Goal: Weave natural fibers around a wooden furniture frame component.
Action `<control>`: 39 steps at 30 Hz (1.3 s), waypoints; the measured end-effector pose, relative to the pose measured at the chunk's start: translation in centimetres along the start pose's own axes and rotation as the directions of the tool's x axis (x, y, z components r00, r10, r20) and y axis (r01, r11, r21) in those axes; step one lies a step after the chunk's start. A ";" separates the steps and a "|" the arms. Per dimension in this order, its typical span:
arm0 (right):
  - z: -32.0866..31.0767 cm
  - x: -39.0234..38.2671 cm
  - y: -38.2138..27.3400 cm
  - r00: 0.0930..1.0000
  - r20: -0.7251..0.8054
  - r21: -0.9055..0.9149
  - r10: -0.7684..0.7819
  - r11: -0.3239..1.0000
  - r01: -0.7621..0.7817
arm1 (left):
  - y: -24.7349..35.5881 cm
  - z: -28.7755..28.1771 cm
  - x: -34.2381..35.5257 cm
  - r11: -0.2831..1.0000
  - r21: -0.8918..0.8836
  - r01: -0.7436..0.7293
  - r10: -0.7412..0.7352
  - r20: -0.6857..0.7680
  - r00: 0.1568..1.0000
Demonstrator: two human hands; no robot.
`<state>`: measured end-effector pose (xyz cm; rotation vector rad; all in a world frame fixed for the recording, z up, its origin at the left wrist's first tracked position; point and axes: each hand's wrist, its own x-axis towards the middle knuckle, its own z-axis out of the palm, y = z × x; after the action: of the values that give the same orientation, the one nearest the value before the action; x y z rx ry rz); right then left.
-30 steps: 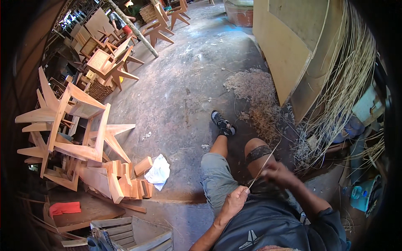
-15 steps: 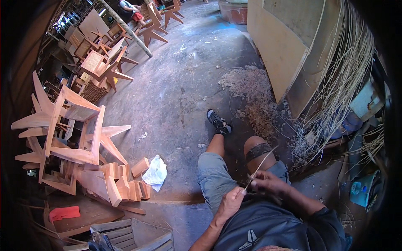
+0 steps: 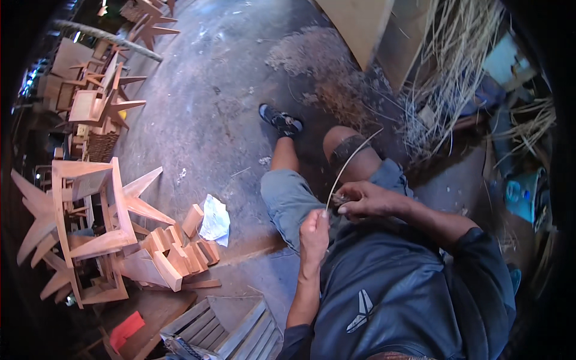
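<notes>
A thin pale cane strip (image 3: pixel 347 165) rises from my left hand (image 3: pixel 314 235), curving up past my right knee to a free tip. The thumb and fingers of that hand are closed in a pinch on its lower part. Close beside it, over my lap, is my right hand (image 3: pixel 367 200), its fingers curled together next to the strip. A small dark thing shows between the right fingertips, too small to make out.
A bundle of loose cane strips (image 3: pixel 447 72) hangs at the right by wooden panels (image 3: pixel 360 30). Shavings (image 3: pixel 324 66) litter the floor ahead. Wooden chair frames (image 3: pixel 90 204), cut blocks (image 3: pixel 180 252), a white crumpled sheet (image 3: pixel 215 220) and a slatted crate (image 3: pixel 225 327) lie left.
The view has shifted, so the surroundings sit higher in it. My right hand has drawn slightly off the strip, which now stands more upright and bowed in my left hand.
</notes>
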<state>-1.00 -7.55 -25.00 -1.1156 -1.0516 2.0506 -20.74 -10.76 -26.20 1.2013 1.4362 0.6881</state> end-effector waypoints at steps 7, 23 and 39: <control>-0.5 0.4 2.9 0.999 0.021 0.371 0.030 0.928 -0.035 | -0.3 1.3 -0.3 0.994 0.111 -0.010 -0.001 0.101 0.995; -3.6 -0.5 2.7 0.991 -0.123 0.374 0.044 0.927 0.005 | 1.0 -1.6 -5.1 0.948 0.319 -0.022 0.020 0.007 1.000; 0.6 -1.3 2.2 0.988 0.036 0.411 0.148 0.899 -0.149 | 1.2 0.3 -3.4 0.935 0.335 -0.115 0.100 0.061 0.993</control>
<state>-1.14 -9.92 -26.07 -0.9906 -0.5030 2.2566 -20.48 -13.60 -23.95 1.5614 1.5000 0.4963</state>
